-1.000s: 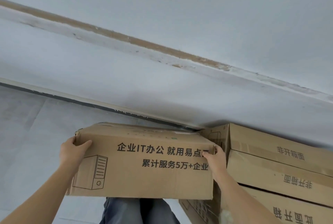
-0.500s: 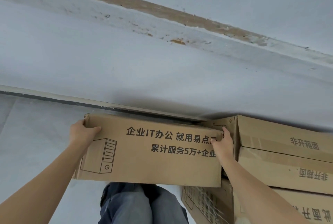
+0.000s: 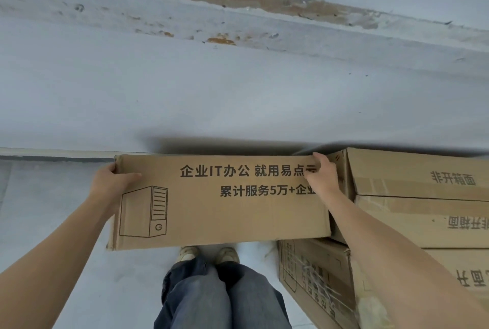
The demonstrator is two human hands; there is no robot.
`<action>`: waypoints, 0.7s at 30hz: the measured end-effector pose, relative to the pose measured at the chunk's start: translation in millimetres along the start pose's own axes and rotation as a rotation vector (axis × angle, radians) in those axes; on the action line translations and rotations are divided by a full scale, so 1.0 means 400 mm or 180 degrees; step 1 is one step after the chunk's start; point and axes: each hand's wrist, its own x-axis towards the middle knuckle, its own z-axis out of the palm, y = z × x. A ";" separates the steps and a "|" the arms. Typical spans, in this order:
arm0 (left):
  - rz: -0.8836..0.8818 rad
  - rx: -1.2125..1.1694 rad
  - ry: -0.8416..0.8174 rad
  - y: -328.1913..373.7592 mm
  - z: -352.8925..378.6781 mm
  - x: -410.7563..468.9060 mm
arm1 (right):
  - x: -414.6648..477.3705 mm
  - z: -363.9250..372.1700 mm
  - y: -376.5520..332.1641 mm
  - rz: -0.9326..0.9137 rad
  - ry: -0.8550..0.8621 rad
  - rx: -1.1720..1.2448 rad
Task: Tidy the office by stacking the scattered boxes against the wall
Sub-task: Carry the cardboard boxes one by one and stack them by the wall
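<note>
Held box (image 3: 225, 201) left of stacked boxes (image 3: 418, 196) (touching), wall (image 3: 185, 95) behind, shoes (image 3: 209, 254) below

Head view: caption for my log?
A printed cardboard box gripped by left hand and right hand, beside stacked boxes by the wall.

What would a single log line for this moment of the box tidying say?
action: holding box | left-hand grip: holds printed box left end | right-hand grip: holds right end | position: near wall, beside stacked boxes
</note>
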 end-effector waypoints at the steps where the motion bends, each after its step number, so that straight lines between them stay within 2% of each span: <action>1: 0.0064 0.0039 -0.0039 0.003 0.004 0.003 | 0.007 -0.006 -0.005 0.0037 -0.0081 -0.0017; 3: 0.0178 0.0230 -0.0169 0.009 0.020 0.012 | 0.012 -0.015 -0.007 0.0106 -0.0229 -0.0299; 6: 0.0381 0.1069 -0.0393 -0.005 0.029 0.026 | -0.027 -0.006 -0.005 -0.0268 -0.0148 -0.1766; 7: 0.0420 0.1434 -0.0455 -0.011 0.027 0.027 | -0.051 0.005 -0.004 -0.0444 -0.0121 -0.2020; 10: 0.0342 0.2443 -0.0422 -0.020 0.008 0.000 | -0.132 0.048 0.007 -0.0519 -0.0407 -0.2196; 14: 0.0217 0.2701 -0.0372 -0.018 -0.018 -0.086 | -0.232 0.066 0.008 -0.0404 -0.0771 -0.2238; 17: 0.0231 0.2518 -0.0449 -0.015 -0.051 -0.176 | -0.307 0.030 -0.003 -0.0470 -0.0891 -0.2075; 21: -0.0120 0.0915 -0.0069 0.019 -0.125 -0.332 | -0.415 -0.048 -0.017 -0.0302 -0.1018 -0.1608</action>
